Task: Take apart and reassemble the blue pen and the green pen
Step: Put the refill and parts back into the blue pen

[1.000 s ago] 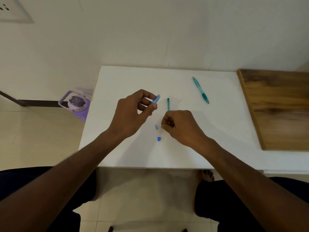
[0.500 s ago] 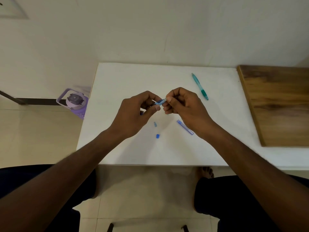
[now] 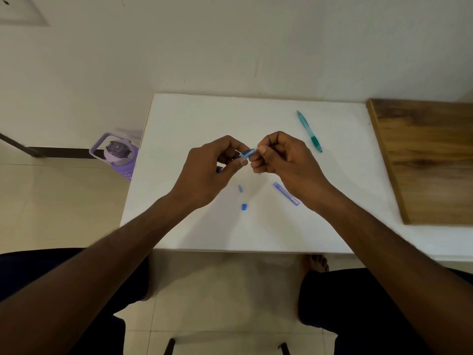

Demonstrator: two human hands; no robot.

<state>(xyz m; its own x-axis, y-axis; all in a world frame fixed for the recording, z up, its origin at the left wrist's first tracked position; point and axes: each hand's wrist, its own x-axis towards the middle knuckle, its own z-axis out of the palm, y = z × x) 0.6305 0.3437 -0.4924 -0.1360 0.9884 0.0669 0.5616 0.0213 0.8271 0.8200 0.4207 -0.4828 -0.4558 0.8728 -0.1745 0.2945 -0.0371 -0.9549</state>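
Right hand [image 3: 279, 160] just came up from the worktop; both sets of fingers now pinch the short translucent blue pen barrel [image 3: 247, 153], so it's still mid-disassembly

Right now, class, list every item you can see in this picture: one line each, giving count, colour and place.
table: one, white, centre, against the wall
green pen: one, teal green, whole, far right of the table
blue pen barrel: one, blue, pinched between both hands
blue tube: one, blue, on the table under the right wrist
small blue pieces: two, blue, on the table below the hands
wooden board: one, brown, right edge
bottle: one, purple, floor at left
left hand: one, fingers on the barrel
right hand: one, fingers on the barrel
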